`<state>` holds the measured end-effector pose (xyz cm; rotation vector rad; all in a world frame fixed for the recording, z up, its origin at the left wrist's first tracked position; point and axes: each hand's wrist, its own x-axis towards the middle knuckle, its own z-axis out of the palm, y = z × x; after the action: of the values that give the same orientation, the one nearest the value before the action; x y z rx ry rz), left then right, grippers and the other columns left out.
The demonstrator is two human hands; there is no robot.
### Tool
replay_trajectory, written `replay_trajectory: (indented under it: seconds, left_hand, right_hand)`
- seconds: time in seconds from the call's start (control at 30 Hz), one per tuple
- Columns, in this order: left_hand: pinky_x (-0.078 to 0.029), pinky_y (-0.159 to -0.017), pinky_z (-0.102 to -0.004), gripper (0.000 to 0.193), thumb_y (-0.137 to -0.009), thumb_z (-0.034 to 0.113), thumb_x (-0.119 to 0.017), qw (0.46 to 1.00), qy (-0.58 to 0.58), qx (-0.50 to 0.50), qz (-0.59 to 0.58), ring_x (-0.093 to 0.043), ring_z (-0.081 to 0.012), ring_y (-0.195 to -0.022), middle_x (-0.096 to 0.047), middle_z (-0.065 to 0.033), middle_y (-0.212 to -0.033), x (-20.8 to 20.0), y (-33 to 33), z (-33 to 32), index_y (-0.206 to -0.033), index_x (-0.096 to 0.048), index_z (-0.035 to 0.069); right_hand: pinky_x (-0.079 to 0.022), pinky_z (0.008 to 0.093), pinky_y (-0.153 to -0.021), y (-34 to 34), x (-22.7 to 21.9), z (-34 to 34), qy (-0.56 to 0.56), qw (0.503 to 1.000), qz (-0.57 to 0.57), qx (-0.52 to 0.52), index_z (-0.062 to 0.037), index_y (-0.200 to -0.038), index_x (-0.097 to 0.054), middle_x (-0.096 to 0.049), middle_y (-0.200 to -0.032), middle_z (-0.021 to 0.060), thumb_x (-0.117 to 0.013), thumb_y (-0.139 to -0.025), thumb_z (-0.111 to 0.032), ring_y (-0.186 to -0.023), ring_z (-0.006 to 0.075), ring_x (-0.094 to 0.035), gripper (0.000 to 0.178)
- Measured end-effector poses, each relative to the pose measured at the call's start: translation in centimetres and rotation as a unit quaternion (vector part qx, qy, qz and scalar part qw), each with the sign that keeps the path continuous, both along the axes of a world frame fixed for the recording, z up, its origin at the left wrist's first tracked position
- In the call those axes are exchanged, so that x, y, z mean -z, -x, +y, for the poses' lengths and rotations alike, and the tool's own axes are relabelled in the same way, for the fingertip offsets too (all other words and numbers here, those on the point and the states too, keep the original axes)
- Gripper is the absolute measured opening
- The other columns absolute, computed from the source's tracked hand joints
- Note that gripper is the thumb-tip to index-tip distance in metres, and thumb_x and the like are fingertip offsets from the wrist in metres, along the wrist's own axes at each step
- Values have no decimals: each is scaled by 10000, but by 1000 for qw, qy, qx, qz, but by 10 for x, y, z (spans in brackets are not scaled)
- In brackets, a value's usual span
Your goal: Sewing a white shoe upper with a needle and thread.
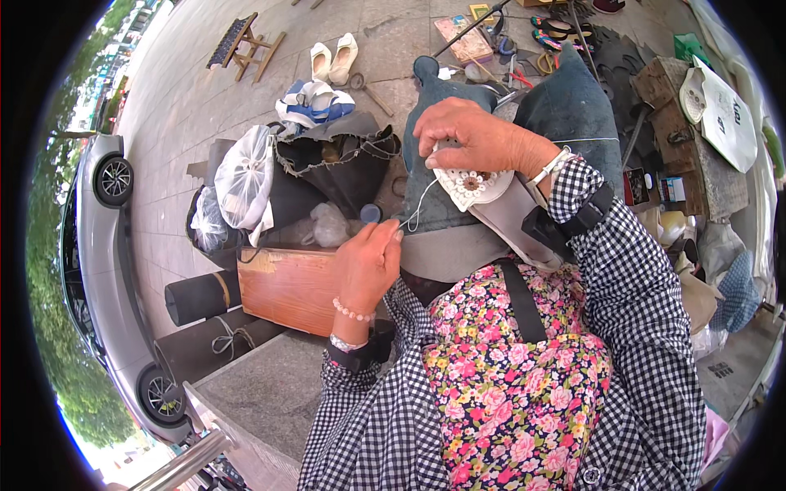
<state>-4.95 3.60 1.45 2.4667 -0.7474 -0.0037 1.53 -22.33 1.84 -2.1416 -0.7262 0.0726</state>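
On my lap, over a dark teal cloth (442,214), lies a white shoe (473,190) with a cut-out flower pattern on its toe. My right hand (475,135) bends over the shoe, its thumb and curled fingers closed on the upper part, which they partly hide. A white thread (420,204) loops from the shoe down to the left. Its other end runs to my left hand (368,266), whose fingertips are pinched together on it, apart from the shoe. Any needle or small tool in my right hand is hidden.
Left of my lap are a wooden box (286,286), a dark open bag (332,168), a plastic bag (246,180) and dark rolls (201,296). Ahead stand a pair of pale shoes (334,59) and a folding stool (246,45). At right is a wooden cabinet (675,123).
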Motion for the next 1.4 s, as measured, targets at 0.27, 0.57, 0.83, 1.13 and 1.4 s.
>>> replay_trajectory:
  seconds: [0.27,0.57,0.83,1.13,1.4]
  left_hand:
    - [-408,-516,-283,94,-850,98,-584,949,235,42,207,-511,-167,-532,-553,-57,-649,-7,-1,-9,-841,-548,12]
    - [-278,-406,-270,288,-920,310,-532,741,590,107,303,-301,-89,-387,-359,28,-497,-41,17,56,-777,-483,65]
    - [-430,-457,-320,374,-880,334,-563,893,295,-273,203,-497,-182,-450,-544,-66,-591,93,-13,243,-1032,-542,-7]
    - [-481,-688,-337,408,-774,195,-682,979,-87,-182,36,-638,-317,-795,-658,-194,-892,61,-19,91,-1080,-576,-53]
    - [-375,-560,-222,116,-752,-6,-666,953,260,-16,152,-465,-66,-645,-550,-9,-721,15,-29,-36,-866,-653,-23]
  right_hand:
    - [-315,387,-977,-1,0,-1,-9,1000,2,-10,-100,-863,-647,-582,-1072,72,-660,-776,-217,-1098,246,-470,146]
    - [-397,348,-844,-7,8,1,-50,997,-65,-7,-104,-785,-631,-610,-855,31,-645,-742,-214,-880,226,-563,119]
    - [-340,377,-954,-4,2,-1,-24,1000,3,-11,-97,-823,-641,-598,-1020,75,-665,-763,-190,-1063,234,-506,113]
    - [-325,375,-966,0,-2,-7,3,1000,21,10,-92,-854,-639,-587,-1051,74,-659,-777,-205,-1079,243,-489,138]
    - [-319,373,-983,-3,-3,-1,10,1000,14,-23,-84,-906,-638,-577,-1104,79,-639,-793,-197,-1130,240,-462,160]
